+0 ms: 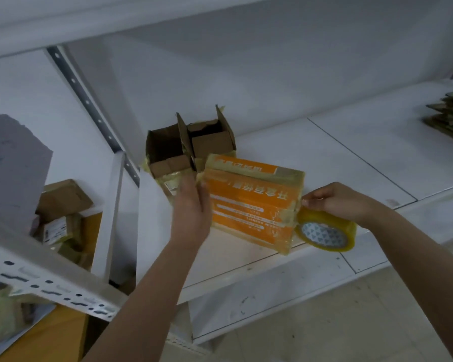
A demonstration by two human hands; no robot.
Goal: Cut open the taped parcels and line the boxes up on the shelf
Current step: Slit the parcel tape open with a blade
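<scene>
On the white shelf (324, 152), your left hand (191, 205) presses flat against the orange box (251, 202); your right hand (338, 199) pinches a tape roll (324, 232) at its right end.

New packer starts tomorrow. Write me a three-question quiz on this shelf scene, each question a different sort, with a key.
1. True or false: the left hand lies against the left end of the orange parcel.
2. Multiple choice: what does the right hand hold? A) a knife B) a roll of clear tape C) a marker
3. Fill in: behind the orange parcel, on the white shelf, stand two brown boxes with their flaps ____.

Key: 1 true; 2 B; 3 open
</scene>
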